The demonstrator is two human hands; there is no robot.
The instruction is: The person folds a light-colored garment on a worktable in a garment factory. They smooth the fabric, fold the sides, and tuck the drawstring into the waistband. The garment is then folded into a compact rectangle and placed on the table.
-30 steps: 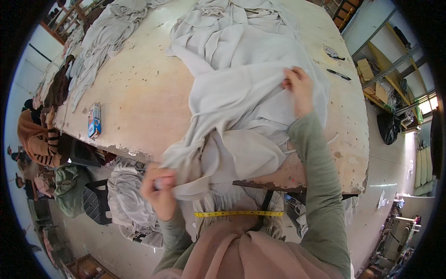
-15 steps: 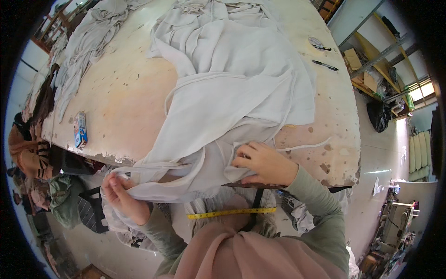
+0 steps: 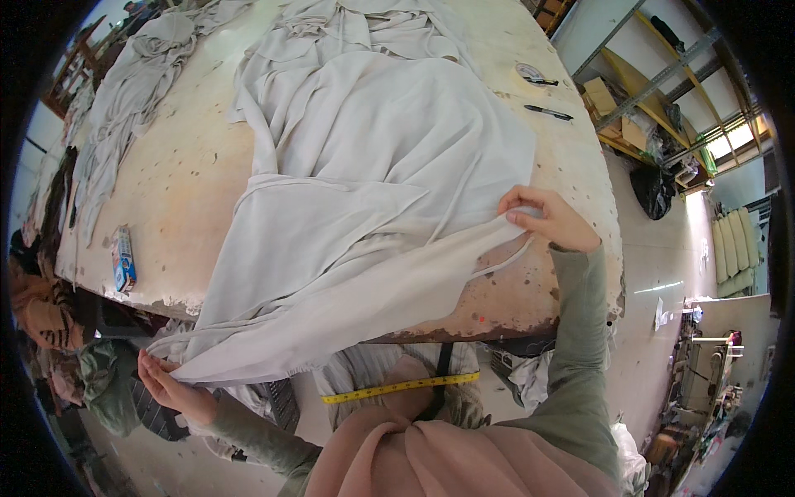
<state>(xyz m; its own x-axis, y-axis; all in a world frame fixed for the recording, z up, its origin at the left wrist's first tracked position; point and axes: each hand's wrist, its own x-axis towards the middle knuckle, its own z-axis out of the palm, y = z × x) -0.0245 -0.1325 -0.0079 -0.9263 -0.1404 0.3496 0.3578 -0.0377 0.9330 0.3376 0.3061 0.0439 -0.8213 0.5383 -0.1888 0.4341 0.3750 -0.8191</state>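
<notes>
A large pale grey cloth point(image 3: 348, 116) lies in folds along the worktable. Its near band is stretched diagonally between my hands: my left hand point(image 3: 174, 388) grips it at the lower left, beyond the table edge, and my right hand point(image 3: 538, 217) pinches the other end near the table's right side. A thin loose strap point(image 3: 497, 269) curves below my right hand. A yellow tape measure point(image 3: 389, 388) crosses below the front edge.
The table point(image 3: 166, 207) carries another grey cloth pile point(image 3: 132, 83), a blue box point(image 3: 124, 258), a black pen point(image 3: 548, 112) and a round item with a pen point(image 3: 530, 74). Metal shelving point(image 3: 646, 99) and a black bag point(image 3: 650, 190) stand rightward. Fabric heaps point(image 3: 108, 389) sit lower left.
My hands have moved apart, the left one down-left, the right one back up-right, stretching the near band of cloth between them. The cloth has shifted leftward in the view.
</notes>
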